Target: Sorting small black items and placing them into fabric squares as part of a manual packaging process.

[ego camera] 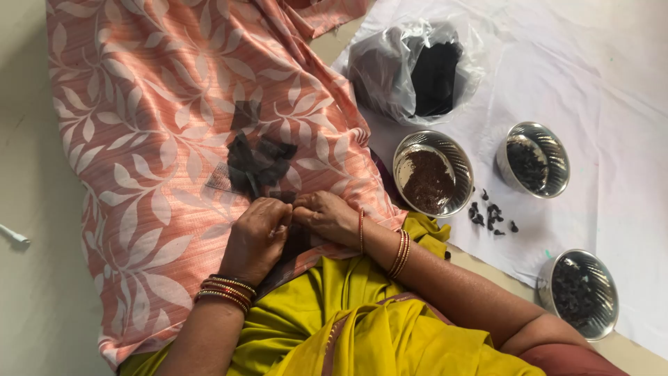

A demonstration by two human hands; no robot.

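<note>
**Hands pinched together over dark net scraps on the lap**

The left hand [256, 240] and right hand [325, 216] meet fingertip to fingertip over the pink leaf-print cloth [153, 104] spread across the lap. Both are curled closed, seemingly pinching one small dark piece between them; the piece itself is mostly hidden by the fingers. Just beyond the knuckles lies a loose heap of net scraps [254, 160], kept on the cloth, probably so the next one is within reach and nothing falls on the floor.

To the right, on a white sheet [612, 83], stand three steel bowls: one with brown powder [431, 174], one [534, 159] beside it and one nearer [579, 292], both with dark bits. A few finished-looking dark lumps [488, 214] lie loose between them. A plastic bag [417, 66] of black material sits farther off. Nothing stands between the hands and the bowls.
</note>
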